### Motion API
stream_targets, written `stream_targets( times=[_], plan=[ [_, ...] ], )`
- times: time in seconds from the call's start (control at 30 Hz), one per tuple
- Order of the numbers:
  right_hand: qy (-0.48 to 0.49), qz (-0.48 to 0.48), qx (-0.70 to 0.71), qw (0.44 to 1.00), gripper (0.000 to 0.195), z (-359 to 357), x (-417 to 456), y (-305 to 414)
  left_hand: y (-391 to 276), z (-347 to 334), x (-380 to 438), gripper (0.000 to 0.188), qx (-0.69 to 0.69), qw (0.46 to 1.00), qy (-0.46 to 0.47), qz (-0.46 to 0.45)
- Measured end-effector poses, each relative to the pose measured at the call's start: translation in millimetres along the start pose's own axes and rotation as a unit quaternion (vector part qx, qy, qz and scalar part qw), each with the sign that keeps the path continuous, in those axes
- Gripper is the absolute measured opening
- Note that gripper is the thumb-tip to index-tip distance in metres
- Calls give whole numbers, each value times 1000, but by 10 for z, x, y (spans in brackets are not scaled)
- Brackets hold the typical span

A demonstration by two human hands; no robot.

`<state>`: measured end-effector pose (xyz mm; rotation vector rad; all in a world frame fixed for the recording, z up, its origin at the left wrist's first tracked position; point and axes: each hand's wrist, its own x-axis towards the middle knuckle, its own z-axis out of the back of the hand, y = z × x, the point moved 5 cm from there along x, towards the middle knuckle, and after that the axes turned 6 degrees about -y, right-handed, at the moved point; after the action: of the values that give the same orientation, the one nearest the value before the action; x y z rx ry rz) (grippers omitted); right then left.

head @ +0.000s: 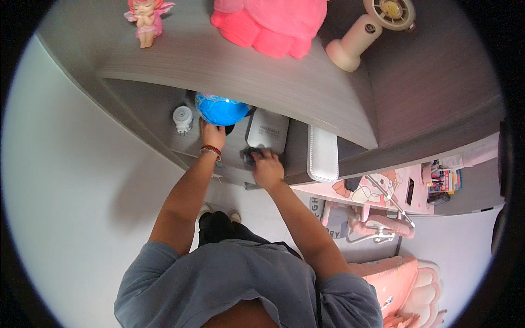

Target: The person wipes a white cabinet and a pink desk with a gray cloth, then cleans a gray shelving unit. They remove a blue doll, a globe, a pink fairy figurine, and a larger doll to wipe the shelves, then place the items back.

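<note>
My left hand reaches into a grey wood-grain shelf compartment, at the lower side of a shiny blue ball-like object; its fingers are partly hidden, and a dark round thing shows beside them. My right hand has its thumb and fingers on a small black object near the shelf's front edge; what it is cannot be told. Just behind that hand lies a flat silver-white device bearing writing. A white plug-in device with metal prongs lies left of my left hand.
A white stitched case juts over the shelf edge at the right. On the upper shelf stand a winged figurine, a pink plush-like object and a cream handheld fan. A pink desk and chair are at the right.
</note>
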<state>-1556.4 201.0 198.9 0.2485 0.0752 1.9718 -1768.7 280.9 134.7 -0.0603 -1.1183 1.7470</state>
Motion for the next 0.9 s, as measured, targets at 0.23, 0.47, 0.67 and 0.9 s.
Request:
stream_targets(
  times=[0.23, 0.47, 0.67, 0.9],
  plan=[
    [-19, 54, -2, 998, 39, -70, -293, 44, 76, -61, 73, 27, -35, 999, 14, -4],
    [83, 21, 195, 977, 39, 160, -1102, 12, -98, 391, -189, 73, -116, 993, 30, 18],
    [-110, -144, 212, 960, 40, 756, -1587, -1100, -455, 913, -933, 76, 54, 975, 160, -147],
    [-61, -175, -53, 981, 38, 489, -1309, -1278, -389, 848, -1269, 95, 197, 918, 299, -173]
  ],
)
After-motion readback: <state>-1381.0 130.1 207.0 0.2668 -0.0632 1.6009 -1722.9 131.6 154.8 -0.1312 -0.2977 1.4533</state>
